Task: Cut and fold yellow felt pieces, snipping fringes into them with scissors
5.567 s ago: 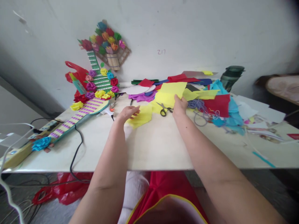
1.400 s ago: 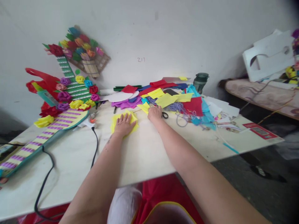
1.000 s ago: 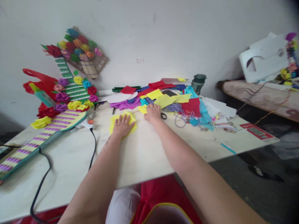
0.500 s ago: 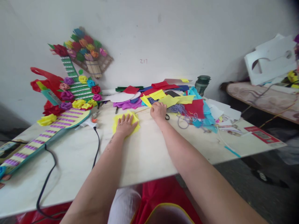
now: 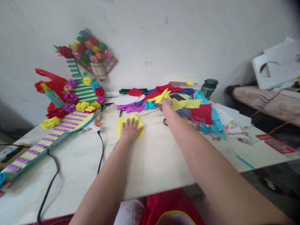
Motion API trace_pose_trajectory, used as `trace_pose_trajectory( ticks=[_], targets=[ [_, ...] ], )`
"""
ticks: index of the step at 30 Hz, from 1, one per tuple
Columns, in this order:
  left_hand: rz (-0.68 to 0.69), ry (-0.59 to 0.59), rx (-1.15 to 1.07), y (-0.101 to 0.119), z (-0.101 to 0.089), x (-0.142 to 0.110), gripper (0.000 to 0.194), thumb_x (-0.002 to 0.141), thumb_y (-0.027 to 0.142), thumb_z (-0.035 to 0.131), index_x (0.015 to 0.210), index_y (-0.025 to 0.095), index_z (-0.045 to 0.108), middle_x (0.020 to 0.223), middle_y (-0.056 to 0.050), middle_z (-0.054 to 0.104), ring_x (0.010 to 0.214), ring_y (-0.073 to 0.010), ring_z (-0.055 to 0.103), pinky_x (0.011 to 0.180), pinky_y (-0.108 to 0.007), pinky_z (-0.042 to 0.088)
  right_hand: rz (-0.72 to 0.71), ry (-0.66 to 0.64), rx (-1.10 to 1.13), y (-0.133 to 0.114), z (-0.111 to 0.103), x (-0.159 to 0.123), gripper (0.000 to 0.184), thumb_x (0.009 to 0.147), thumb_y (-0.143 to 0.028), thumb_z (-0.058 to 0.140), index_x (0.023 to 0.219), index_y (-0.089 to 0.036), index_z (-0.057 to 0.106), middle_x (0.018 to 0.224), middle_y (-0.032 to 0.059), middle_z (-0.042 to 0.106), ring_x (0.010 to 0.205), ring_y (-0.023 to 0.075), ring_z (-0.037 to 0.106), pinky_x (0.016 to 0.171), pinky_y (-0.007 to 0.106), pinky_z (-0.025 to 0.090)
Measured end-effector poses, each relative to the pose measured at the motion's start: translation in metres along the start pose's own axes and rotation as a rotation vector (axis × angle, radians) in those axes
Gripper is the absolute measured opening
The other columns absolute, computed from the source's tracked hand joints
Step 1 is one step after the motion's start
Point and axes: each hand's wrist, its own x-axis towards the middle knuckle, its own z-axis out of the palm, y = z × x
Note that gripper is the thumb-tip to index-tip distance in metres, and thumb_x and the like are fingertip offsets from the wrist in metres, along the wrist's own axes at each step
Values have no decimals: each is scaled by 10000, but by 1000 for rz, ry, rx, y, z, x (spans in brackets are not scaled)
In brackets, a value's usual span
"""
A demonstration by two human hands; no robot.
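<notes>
My left hand (image 5: 131, 129) lies flat with its fingers spread on a small stack of yellow paper squares (image 5: 120, 122), pressing it to the table. Farther off and to the right, my right hand (image 5: 167, 103) is closed on a piece of yellow crepe paper (image 5: 162, 96) at the front of a heap of coloured paper. Its fingertips are mostly hidden behind the hand. Just below the right wrist, a dark ring-shaped scissor handle (image 5: 165, 122) shows. A thin stick (image 5: 149, 112) lies between the two hands.
A flower-decorated board (image 5: 81, 90) leans at the left. Near it lie a glue gun (image 5: 93, 125) and its black cord (image 5: 102, 147). Purple yarn (image 5: 185, 113), red paper (image 5: 202, 113) and a dark green bottle (image 5: 209, 87) are at the right. The table edge runs close before me.
My right hand has moved forward and slightly right, over the paper heap, with the yellow piece. My left hand stays on the yellow stack. The whole view has shifted a little.
</notes>
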Motion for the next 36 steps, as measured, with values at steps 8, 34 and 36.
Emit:
trace_pose_trajectory(
  ticks=[8, 34, 36],
  targets=[
    [3, -24, -28, 2, -3, -1, 735, 860, 616, 104, 1467, 218, 218, 1543, -24, 115, 1409, -294, 42, 1109, -517, 64, -173, -325, -352, -3, 18, -17, 156, 771, -199, 593, 891, -163, 685, 937, 77, 682, 885, 195, 640, 746, 257, 477],
    [-10, 29, -299, -7, -3, -2, 632, 911, 489, 74, 1467, 227, 220, 1530, -1, 142, 1408, -218, 41, 1129, -442, 77, -153, -740, -902, -30, 39, -74, 223, 775, -263, 585, 856, -72, 666, 681, 130, 683, 715, 221, 658, 640, 273, 477],
    [-70, 84, -450, -11, -4, -1, 654, 906, 478, 10, 1478, 206, 173, 1523, -8, 161, 1401, -192, 106, 1128, -394, 132, -92, -748, -764, -23, 34, -83, 270, 759, -293, 609, 897, -64, 647, 624, 99, 669, 606, 196, 642, 586, 266, 480]
  ],
)
